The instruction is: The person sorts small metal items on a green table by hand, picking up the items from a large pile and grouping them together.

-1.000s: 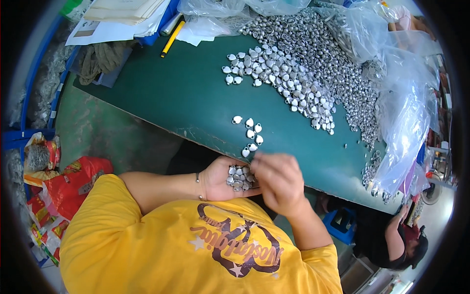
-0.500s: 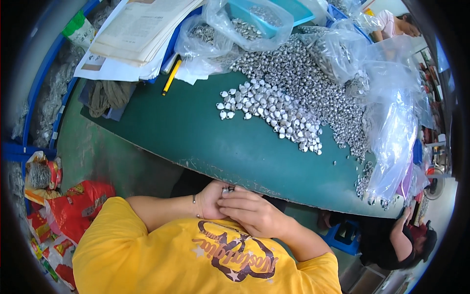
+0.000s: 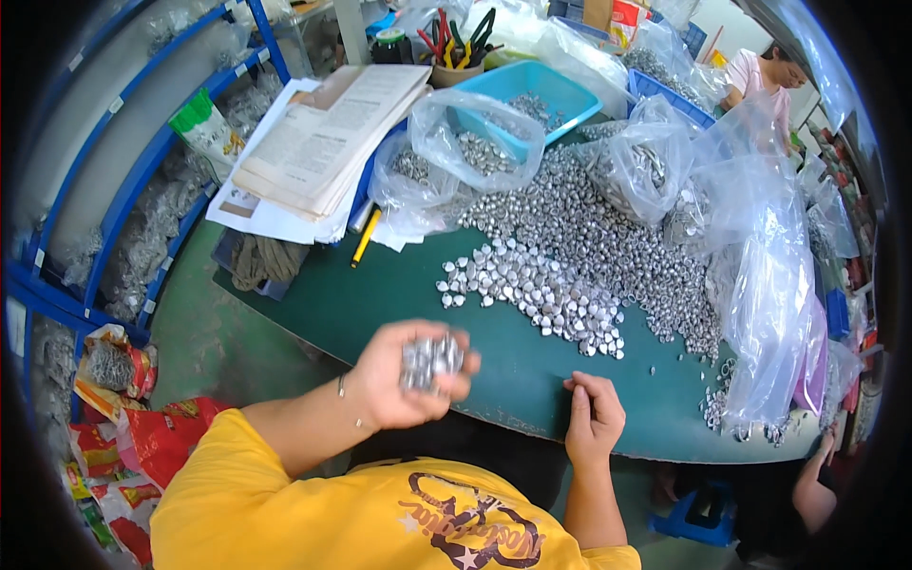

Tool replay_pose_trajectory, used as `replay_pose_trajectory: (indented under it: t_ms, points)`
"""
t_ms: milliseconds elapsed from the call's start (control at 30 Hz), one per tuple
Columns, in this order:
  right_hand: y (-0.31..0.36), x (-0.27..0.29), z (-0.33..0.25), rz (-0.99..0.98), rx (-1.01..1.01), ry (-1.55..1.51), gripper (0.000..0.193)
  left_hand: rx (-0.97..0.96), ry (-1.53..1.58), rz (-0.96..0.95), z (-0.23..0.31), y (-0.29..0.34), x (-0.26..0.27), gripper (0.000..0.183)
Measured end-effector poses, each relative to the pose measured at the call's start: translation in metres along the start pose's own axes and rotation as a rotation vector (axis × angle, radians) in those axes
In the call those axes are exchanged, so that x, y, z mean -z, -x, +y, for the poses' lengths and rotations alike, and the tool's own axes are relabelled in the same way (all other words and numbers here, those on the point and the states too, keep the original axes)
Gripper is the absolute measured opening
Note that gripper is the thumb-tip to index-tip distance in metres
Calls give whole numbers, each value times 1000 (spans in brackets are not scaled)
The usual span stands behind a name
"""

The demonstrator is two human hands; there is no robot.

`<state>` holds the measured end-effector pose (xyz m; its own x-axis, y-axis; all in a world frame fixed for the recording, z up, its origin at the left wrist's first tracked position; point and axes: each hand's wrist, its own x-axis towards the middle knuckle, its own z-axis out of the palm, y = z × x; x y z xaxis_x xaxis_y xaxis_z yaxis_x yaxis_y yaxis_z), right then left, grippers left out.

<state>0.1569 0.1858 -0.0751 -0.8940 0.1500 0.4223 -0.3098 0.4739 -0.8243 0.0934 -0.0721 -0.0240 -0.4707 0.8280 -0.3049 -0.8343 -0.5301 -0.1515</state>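
My left hand [image 3: 404, 380] is raised above the near edge of the green table [image 3: 380, 294], cupped around a handful of small shiny metal parts [image 3: 429, 359]. My right hand [image 3: 595, 418] rests at the table's front edge with fingers loosely curled and nothing in it. A big heap of the same silver metal parts [image 3: 579, 247] spreads across the middle and right of the table, with a looser cluster [image 3: 532, 285] nearest my hands.
Clear plastic bags of parts [image 3: 475, 142] and a blue tray [image 3: 532, 95] stand at the back; more bags [image 3: 769, 275] hang at the right. A paper stack [image 3: 323, 142] and yellow pen [image 3: 366, 237] lie left. Blue shelving [image 3: 104, 190] runs left. Another person [image 3: 760, 71] sits far right.
My hands, earlier together below the table edge around the parts, have separated. The left lifted up with the handful; the right moved to the table edge. The view tilted up.
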Motion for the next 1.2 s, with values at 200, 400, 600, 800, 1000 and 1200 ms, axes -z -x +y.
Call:
replay_pose_trajectory:
  t_ms: [200,400,600,800,1000,1200]
  points:
    - [0,5,1,25,31,-28,13,-403,-117,-110,117,-81,-80,26]
    - [0,3,2,21,32,-60,14,-840,-304,369,165,-133,-133,44]
    - [-18,11,6,-30,151,201,27,-1139,-1946,200,63,-111,-91,38]
    - [-78,-19,19,-383,219,704,65,-918,-2801,-31,24,-131,-7,57]
    - [-40,1,-8,-660,208,609,74,-753,-2823,-132,6,-85,5,63]
    - [-17,12,-16,-683,172,678,60,-919,-2786,-163,4,-60,21,36]
